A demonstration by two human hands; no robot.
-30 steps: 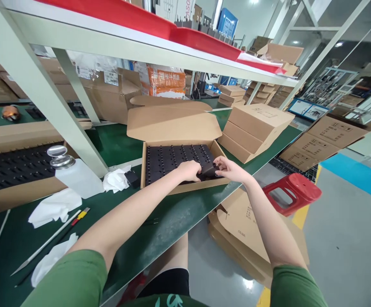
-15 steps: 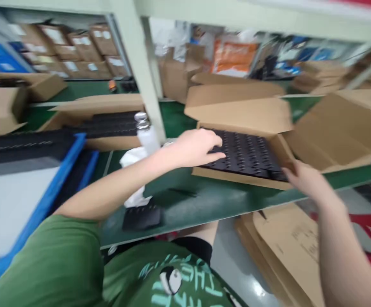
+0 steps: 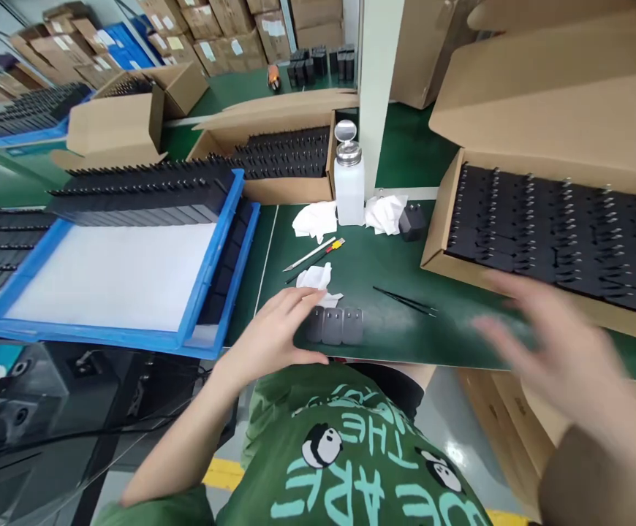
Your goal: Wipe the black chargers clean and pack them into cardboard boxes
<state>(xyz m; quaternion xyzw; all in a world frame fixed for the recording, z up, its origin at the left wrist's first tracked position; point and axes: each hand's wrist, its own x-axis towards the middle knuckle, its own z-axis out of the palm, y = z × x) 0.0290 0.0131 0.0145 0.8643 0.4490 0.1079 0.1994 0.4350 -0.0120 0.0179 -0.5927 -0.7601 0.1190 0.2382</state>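
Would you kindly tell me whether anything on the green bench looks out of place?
One black adapter lies loose beside crumpled wipes near the dispenser bottle, apart from the three parts lined up at the left hand. Nothing looks spilled.

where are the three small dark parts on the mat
Head view: the three dark parts lie in a row at the near edge of the green mat by the left hand, white wipe behind, tweezers to their right.

Tray [image 3: 216, 256] left, 3 plugs [image 3: 334, 325] middle, carton [image 3: 436, 219] right
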